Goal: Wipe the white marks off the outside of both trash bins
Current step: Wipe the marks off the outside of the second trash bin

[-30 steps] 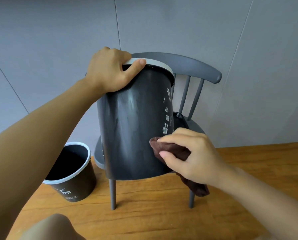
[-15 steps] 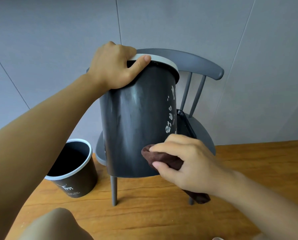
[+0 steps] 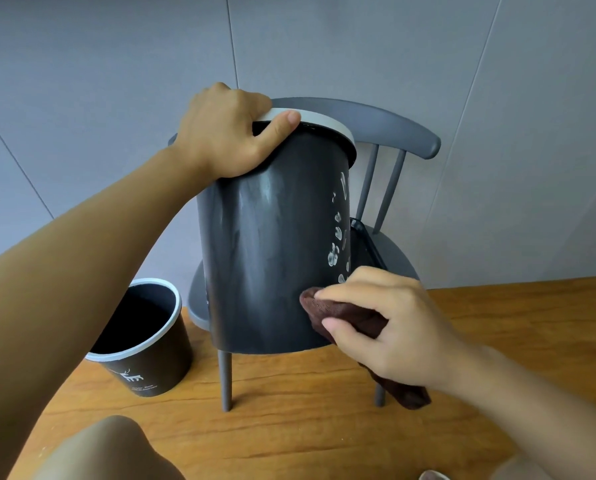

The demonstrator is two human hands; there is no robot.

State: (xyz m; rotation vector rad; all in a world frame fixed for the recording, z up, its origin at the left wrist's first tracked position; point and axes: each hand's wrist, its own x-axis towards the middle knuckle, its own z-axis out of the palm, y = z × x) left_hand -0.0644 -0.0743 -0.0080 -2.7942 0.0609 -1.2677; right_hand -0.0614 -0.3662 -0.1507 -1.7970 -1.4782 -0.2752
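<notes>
Two dark trash bins, one brown cloth, one grey chair. Held bin (image 3: 272,258): tilted in front of the chair (image 3: 393,126), left hand (image 3: 227,133) gripping its white rim. Right hand (image 3: 386,320) pinches the cloth (image 3: 345,313) against the bin's lower wall, just below the white marks (image 3: 336,247). Second bin (image 3: 147,348): upright on the wooden floor (image 3: 324,427), left of the chair.

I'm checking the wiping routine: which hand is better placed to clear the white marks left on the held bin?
The right hand: it holds the brown cloth just below the white marks, while the left hand grips the bin's rim.
</notes>
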